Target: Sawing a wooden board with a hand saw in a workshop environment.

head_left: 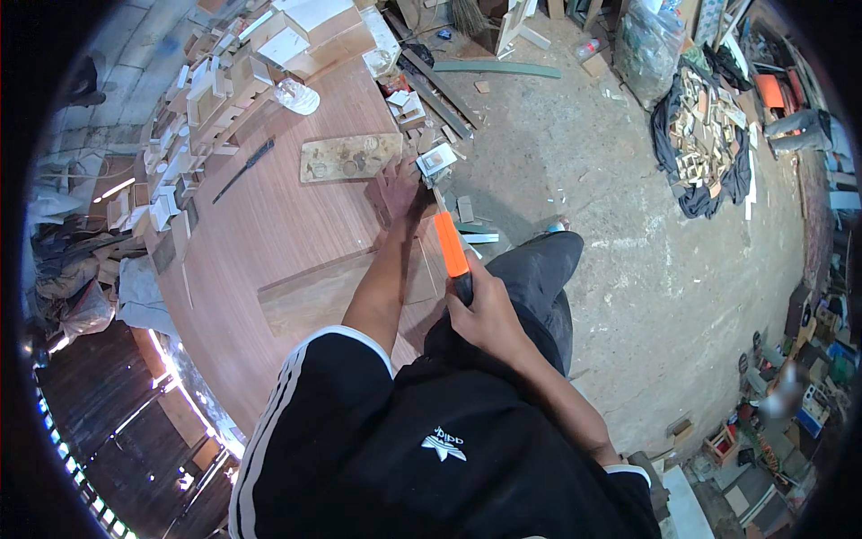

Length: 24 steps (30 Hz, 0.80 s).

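Note:
My left hand (398, 190) lies with its fingers spread at the table's right edge, beside the right end of a worn, stained wooden board (350, 158). In my right hand (489, 310) is a hand tool with an orange and black handle (452, 244), pointing away from me along the table edge. Its working end is thin and hard to make out, so I cannot tell its kind. A small white box-shaped piece (437, 160) sits just beyond my left fingers. Nearer me, a wide flat wooden board (314, 292) lies on the brown wood-grain table (242, 242), partly behind my left forearm.
A long dark tool (244, 169) lies at the table's left. Stacked wooden box-like pieces (215, 99) line its far left, near a clear plastic bag (297, 97). Offcuts (465, 208) litter the concrete floor (646, 278). A dark sheet holds a scrap-wood heap (709, 135).

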{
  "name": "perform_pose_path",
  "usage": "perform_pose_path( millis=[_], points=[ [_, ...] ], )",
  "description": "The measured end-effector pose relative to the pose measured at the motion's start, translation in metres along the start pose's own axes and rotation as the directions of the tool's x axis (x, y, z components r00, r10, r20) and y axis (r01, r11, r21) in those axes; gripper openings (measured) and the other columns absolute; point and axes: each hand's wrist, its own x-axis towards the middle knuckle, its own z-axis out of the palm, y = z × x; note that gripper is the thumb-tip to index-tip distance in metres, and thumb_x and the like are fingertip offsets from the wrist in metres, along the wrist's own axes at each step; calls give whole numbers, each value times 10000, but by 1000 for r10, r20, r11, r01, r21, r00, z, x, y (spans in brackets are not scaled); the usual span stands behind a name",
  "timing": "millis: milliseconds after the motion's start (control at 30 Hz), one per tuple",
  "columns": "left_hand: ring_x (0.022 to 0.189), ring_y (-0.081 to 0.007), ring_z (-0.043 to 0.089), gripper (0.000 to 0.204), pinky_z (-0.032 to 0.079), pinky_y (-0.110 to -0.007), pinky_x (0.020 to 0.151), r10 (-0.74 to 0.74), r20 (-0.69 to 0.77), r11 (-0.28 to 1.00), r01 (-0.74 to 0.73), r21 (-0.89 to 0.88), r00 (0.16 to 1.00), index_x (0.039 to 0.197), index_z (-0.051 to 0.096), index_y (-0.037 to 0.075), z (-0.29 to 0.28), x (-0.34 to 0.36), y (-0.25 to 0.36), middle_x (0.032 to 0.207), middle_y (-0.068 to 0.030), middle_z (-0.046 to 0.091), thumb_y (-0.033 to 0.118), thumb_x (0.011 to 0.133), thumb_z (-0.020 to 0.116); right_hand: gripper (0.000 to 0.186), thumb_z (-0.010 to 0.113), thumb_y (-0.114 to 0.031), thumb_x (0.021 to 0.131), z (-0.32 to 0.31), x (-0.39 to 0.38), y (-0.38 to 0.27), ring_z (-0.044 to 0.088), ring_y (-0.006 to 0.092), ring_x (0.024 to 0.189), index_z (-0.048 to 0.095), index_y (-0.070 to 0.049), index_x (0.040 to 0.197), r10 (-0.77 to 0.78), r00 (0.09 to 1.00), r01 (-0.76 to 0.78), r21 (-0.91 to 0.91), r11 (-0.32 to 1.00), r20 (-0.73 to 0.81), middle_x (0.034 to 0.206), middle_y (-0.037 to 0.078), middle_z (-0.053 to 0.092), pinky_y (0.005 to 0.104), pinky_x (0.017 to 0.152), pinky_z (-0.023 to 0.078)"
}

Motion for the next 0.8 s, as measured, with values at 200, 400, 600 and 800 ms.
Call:
perform_pose_path(
  millis=[200,400,600,800],
  points=[
    [1240,-201,462,106,309,-461,1043,-60,53,998,59,14,997,850,716,266,2,-5,-15,1205,116,599,244,790,631,393,573,24,804,-22,-41,-63,631,442,750,471,-5,1183,143,974,-148,19,989,178,758,252,598,381,619,484],
    [1241,-200,463,72,304,-452,1041,-27,55,1000,28,-13,998,788,709,226,0,1,-4,1196,107,604,260,767,649,457,584,27,795,-7,-7,-5,648,408,702,450,13,1232,-11,998,12,-17,1000,64,741,258,597,382,611,489],
    [1264,-209,445,92,281,-467,1052,-115,69,986,123,-110,991,777,711,219,0,-4,-11,1206,93,600,277,778,640,447,590,24,796,-13,-25,-44,658,371,667,455,12,1221,80,985,-80,-10,997,152,701,240,592,375,591,489],
    [1271,-197,427,256,278,-428,1048,-45,191,999,41,23,981,1069,670,227,-23,0,-4,1242,82,562,304,841,585,388,591,30,781,-6,-11,-13,647,355,697,476,4,1151,41,995,-42,7,999,96,708,215,562,367,634,492]
  ],
)
